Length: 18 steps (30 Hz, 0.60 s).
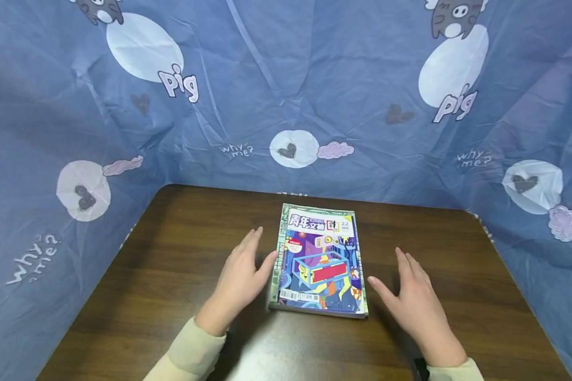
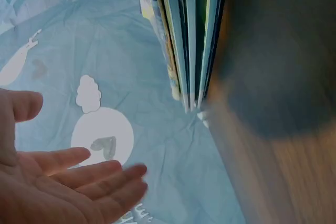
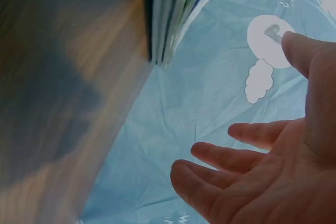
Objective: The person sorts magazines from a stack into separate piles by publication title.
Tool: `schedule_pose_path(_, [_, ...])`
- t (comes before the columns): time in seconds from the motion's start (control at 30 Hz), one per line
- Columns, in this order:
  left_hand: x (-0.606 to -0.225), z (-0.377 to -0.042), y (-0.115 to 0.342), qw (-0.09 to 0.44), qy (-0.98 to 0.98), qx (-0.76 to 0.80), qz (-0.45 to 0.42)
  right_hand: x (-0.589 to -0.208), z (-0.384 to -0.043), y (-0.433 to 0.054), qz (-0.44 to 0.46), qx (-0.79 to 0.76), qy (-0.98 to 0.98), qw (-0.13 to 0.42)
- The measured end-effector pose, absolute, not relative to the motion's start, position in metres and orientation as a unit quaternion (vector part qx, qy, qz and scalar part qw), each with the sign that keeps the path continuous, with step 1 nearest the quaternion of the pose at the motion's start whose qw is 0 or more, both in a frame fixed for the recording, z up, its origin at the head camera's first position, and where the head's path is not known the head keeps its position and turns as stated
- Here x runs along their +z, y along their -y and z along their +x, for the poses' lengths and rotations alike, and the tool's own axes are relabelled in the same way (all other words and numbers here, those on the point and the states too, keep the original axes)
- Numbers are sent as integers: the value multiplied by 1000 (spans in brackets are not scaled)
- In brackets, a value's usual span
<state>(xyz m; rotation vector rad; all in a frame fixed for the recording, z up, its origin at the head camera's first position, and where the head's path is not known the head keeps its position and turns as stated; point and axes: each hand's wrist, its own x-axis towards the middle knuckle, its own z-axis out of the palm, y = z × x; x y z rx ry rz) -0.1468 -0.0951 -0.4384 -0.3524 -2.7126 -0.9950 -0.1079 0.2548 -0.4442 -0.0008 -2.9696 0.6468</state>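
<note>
A stack of magazines [image 1: 321, 264] lies on the brown wooden table, a colourful purple and blue cover on top. Seen edge-on in the left wrist view, the stack [image 2: 191, 40] has several layers. My left hand [image 1: 240, 272] is at the stack's left side, fingers extended and thumb close to its edge. To the right of the stack, a small gap away, my right hand [image 1: 414, 301] has its fingers spread and its thumb pointing at the stack. Neither hand holds anything; the palm of the right hand [image 3: 262, 177] shows bare in the right wrist view.
The table [image 1: 171, 254] has a rounded far edge. Blue cloth [image 1: 248, 63] printed with pigs, hearts and clouds hangs behind it and along both sides.
</note>
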Motion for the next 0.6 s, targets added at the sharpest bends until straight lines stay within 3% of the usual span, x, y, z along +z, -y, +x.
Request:
schedule_pose_path(0.17, [-439, -153, 85, 127, 905, -385, -132, -441, -113, -250, 8, 237, 971, 34])
schedule_pose_path(0.6, [-444, -160, 72, 74, 901, -417, -93, -439, -121, -240, 24, 279, 959, 49])
